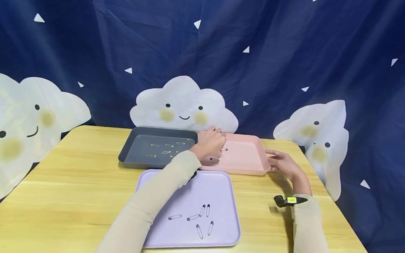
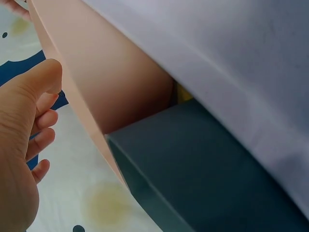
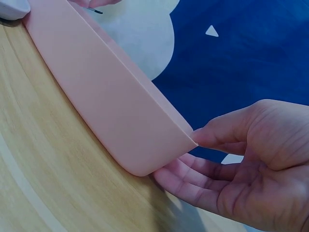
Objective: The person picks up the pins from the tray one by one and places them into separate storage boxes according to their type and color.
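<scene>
My left hand is over the left part of the pink tray, its fingers curled. It seems to pinch a black safety pin, whose dark end shows below the fingers in the right wrist view. Another black safety pin lies in the pink tray below that hand. My right hand grips the pink tray's right end. In the right wrist view its thumb is at the rim and its other fingers reach under the base. Several black safety pins lie on the purple tray in front.
A dark grey tray holding several small gold-coloured pins stands left of the pink tray, partly behind my left forearm. All the trays rest on a wooden table. Behind it hangs a blue curtain with cloud prints.
</scene>
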### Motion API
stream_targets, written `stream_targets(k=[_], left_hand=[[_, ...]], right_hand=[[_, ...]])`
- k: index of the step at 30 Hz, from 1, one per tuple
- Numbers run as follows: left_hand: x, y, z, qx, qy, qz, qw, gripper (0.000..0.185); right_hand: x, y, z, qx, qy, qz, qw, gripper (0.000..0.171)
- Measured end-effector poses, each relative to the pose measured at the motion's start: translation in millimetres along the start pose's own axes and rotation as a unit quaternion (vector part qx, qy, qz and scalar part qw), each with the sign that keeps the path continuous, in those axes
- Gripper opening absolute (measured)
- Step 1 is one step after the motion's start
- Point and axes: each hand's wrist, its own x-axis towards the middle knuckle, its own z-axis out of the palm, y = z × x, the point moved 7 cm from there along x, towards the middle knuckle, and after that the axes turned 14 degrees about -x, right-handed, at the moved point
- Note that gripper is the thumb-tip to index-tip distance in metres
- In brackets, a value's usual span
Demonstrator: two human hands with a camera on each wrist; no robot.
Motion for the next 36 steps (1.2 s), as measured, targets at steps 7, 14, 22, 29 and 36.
stream_targets(k=[7,14,22,29,36], left_hand=[[-0.3,1.4,6.0,0.016,-0.009,0.003,0.9998,0.012],[-3.7,-3.8,10.7,-0.001,-0.033,-0.019,0.9993,0.031],[-11.5,-9.2,2.7,-0.037,-0.044,-0.027,0.998,0.04],[-21.0,-13.4,-4.0,-0.058,-0.029,-0.022,0.9977,0.041],[-31.3,-9.0,-7.6,-0.06,-0.007,0.015,0.9981,0.035]], right_hand=[[-1.1,2.1,2.4,-0.001,-0.001,0.0,1.0,0.056],[-2.0,0.0,5.0,0.001,-0.003,-0.003,1.0,0.057],[-1.7,-0.2,4.7,0.002,-0.005,-0.002,1.0,0.057],[-0.4,-1.4,4.1,0.0,-0.006,0.0,1.0,0.056],[0.7,-1.7,1.2,-0.004,-0.003,-0.004,1.0,0.056]])
